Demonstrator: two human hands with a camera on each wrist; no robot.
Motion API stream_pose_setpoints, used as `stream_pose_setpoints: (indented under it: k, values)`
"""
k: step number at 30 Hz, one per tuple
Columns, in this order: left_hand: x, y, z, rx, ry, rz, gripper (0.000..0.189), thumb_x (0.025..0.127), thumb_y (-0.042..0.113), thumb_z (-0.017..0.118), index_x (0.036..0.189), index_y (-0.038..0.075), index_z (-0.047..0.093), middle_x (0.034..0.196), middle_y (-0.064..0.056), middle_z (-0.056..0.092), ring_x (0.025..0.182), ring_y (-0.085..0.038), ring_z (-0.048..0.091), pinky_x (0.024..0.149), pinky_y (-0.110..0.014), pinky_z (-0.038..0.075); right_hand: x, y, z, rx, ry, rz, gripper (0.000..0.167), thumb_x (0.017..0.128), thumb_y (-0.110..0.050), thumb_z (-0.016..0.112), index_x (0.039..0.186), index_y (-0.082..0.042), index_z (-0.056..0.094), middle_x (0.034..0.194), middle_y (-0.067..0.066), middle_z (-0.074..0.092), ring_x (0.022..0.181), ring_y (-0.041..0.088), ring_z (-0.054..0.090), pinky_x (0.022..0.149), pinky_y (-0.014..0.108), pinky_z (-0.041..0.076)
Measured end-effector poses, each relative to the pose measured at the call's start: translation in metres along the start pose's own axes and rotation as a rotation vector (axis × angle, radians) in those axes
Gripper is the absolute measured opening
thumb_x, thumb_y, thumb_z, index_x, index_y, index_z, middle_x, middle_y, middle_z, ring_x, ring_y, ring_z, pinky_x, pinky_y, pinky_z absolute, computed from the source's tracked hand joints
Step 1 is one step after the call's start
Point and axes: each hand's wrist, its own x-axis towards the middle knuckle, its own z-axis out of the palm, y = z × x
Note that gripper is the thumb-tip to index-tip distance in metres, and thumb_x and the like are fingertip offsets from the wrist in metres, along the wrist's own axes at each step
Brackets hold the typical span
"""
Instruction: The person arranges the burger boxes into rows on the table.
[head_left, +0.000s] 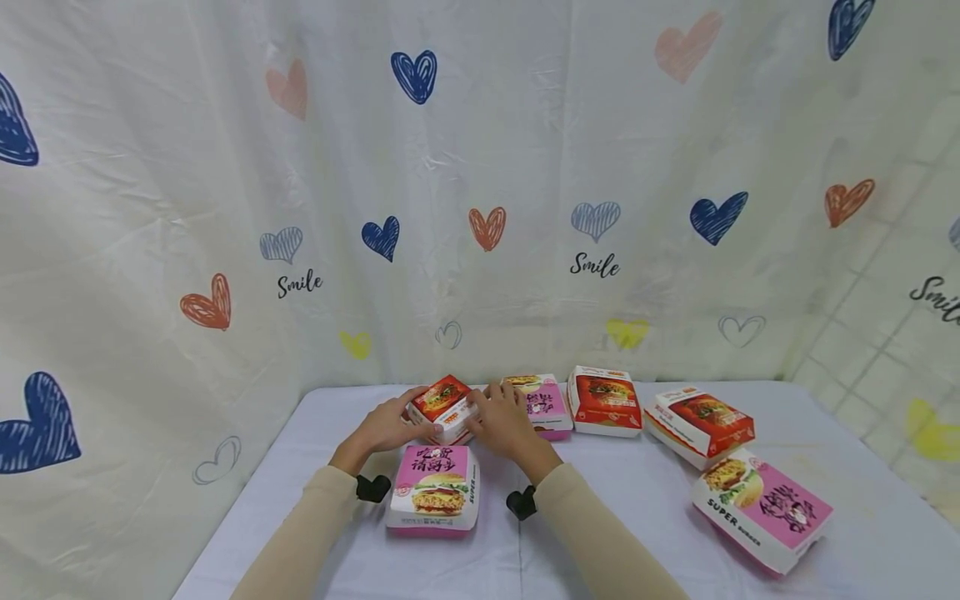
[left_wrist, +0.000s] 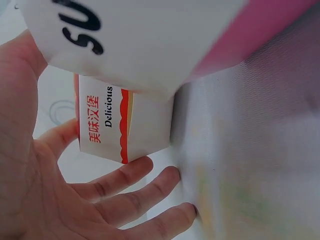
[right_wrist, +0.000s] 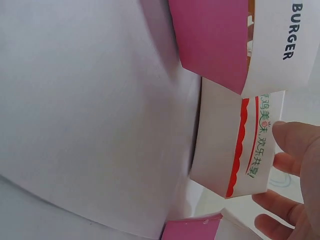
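A red-and-white burger box (head_left: pixel 444 402) stands at the back left of the table, turned at an angle. My left hand (head_left: pixel 390 422) holds its left side, thumb towards the front and fingers at the back corner. On the right side my right hand (head_left: pixel 508 427) grips the same box, with the thumb on its upper edge in the right wrist view. Its printed white wall (left_wrist: pixel 102 117) shows in the left wrist view, where the left fingers are spread beside it. Just in front, between my forearms, sits a pink-and-white burger box (head_left: pixel 435 492) that neither hand holds.
Right of my hands stand another pink burger box (head_left: pixel 551 408), partly behind the right hand, and a red one (head_left: pixel 606 402). Farther right are a red box (head_left: pixel 701 423) and a pink box (head_left: pixel 765 510) at angles. A heart-printed curtain (head_left: pixel 480 183) hangs behind the white table (head_left: pixel 600 533).
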Motion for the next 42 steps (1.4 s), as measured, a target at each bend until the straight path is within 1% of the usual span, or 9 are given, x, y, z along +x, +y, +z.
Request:
stream_pose_setpoints:
  k: [4,7,12,15,22,25,32,36,42]
  values:
    - [0.0,0.001,0.0,-0.005,-0.009,-0.012,0.103,0.074,0.074,0.074,0.159,0.031,0.036,0.139,-0.015,0.058,0.116,-0.032,0.059,0.094,-0.058,0.052,-0.002,0.0,0.0,0.005,0.015,-0.005,0.035,0.098,-0.039,0.067,0.128,-0.022,0.062,0.132,0.014,0.055,0.139,0.041,0.038,0.117,0.064,0.025]
    - [0.0,0.002,0.0,-0.004,-0.014,-0.005,0.106,0.072,0.074,0.076,0.159,0.032,0.035,0.142,-0.016,0.057,0.121,-0.035,0.058,0.098,-0.062,0.05,-0.003,0.0,0.001,0.0,0.029,-0.017,0.035,0.097,-0.04,0.068,0.128,-0.022,0.063,0.129,0.013,0.056,0.134,0.039,0.041,0.115,0.064,0.028]
    - [0.002,0.0,0.002,-0.001,-0.015,0.005,0.106,0.072,0.073,0.076,0.16,0.032,0.034,0.145,-0.016,0.056,0.123,-0.035,0.057,0.1,-0.062,0.05,-0.003,0.001,0.004,-0.019,0.042,-0.028,0.037,0.098,-0.04,0.068,0.13,-0.023,0.063,0.128,0.013,0.056,0.13,0.037,0.043,0.113,0.063,0.029]
    - [0.002,-0.001,0.002,-0.014,-0.017,0.005,0.107,0.072,0.073,0.076,0.16,0.03,0.033,0.149,-0.016,0.054,0.129,-0.037,0.056,0.102,-0.064,0.048,-0.004,0.001,0.004,-0.035,0.048,-0.026,0.036,0.098,-0.039,0.067,0.131,-0.024,0.064,0.128,0.012,0.056,0.13,0.036,0.044,0.112,0.061,0.03]
    - [-0.001,-0.002,0.0,-0.065,-0.015,-0.03,0.105,0.073,0.07,0.078,0.157,0.027,0.032,0.153,-0.019,0.051,0.135,-0.042,0.053,0.105,-0.065,0.045,-0.005,0.0,0.005,-0.061,0.055,-0.024,0.036,0.099,-0.036,0.067,0.134,-0.026,0.065,0.127,0.01,0.058,0.127,0.034,0.045,0.11,0.059,0.033]
    - [-0.001,-0.002,0.0,-0.076,-0.012,-0.031,0.103,0.073,0.069,0.079,0.153,0.026,0.031,0.155,-0.019,0.049,0.136,-0.043,0.052,0.105,-0.065,0.045,-0.007,0.0,0.005,-0.058,0.061,-0.024,0.037,0.098,-0.036,0.068,0.134,-0.025,0.065,0.127,0.01,0.059,0.126,0.034,0.046,0.11,0.059,0.033]
    - [-0.001,-0.004,-0.001,-0.067,-0.023,-0.013,0.102,0.078,0.069,0.075,0.159,0.026,0.03,0.16,-0.016,0.043,0.142,-0.045,0.047,0.108,-0.067,0.041,-0.007,0.0,0.007,-0.059,0.083,-0.024,0.038,0.098,-0.034,0.068,0.134,-0.022,0.064,0.126,0.009,0.059,0.125,0.033,0.046,0.111,0.058,0.033]
    - [-0.001,-0.007,-0.001,-0.047,-0.028,-0.019,0.103,0.08,0.071,0.07,0.163,0.027,0.027,0.16,-0.017,0.044,0.142,-0.044,0.047,0.108,-0.068,0.041,-0.006,0.0,0.009,-0.066,0.088,-0.017,0.042,0.099,-0.035,0.067,0.138,-0.02,0.062,0.128,0.009,0.058,0.126,0.033,0.046,0.112,0.058,0.032]
    - [0.0,-0.009,0.0,-0.03,-0.031,-0.01,0.102,0.082,0.073,0.067,0.164,0.028,0.025,0.154,-0.019,0.051,0.131,-0.039,0.058,0.108,-0.065,0.043,-0.005,0.0,0.01,-0.048,0.089,0.0,0.045,0.099,-0.036,0.066,0.14,-0.019,0.06,0.131,0.011,0.059,0.129,0.035,0.046,0.112,0.059,0.032]
